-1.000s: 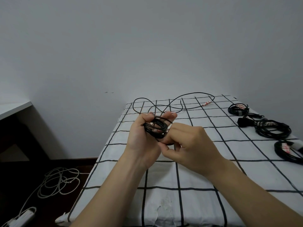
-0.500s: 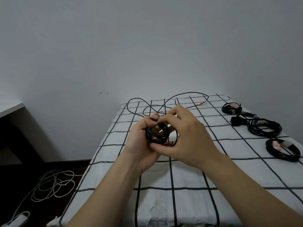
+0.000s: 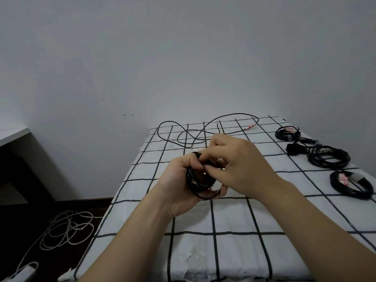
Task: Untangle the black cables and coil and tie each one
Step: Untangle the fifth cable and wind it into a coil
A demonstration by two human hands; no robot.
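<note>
My left hand (image 3: 179,186) grips a small coil of thin black cable (image 3: 200,185) above the middle of the checked table (image 3: 234,251). My right hand (image 3: 242,165) lies over the coil's right side, its fingertips pinched on the strands near the top. The cable's loose length (image 3: 205,129) still sprawls in wide loops at the table's far edge, ending near a red-and-white tie (image 3: 250,126). Three coiled black cables rest at the right: a small one (image 3: 287,133), a larger one (image 3: 327,156) with a plug, and one (image 3: 352,184) with a red-and-white tie.
A grey wall stands right behind the table. On the dark floor at the left lies a tangle of white cable (image 3: 65,228) leading to a white power strip (image 3: 24,272). A white desk corner (image 3: 12,135) juts in at the far left.
My right hand has moved from below the coil up over its right side. The coil has turned in my left hand and gained loops, while the loose length on the table has shrunk slightly.
</note>
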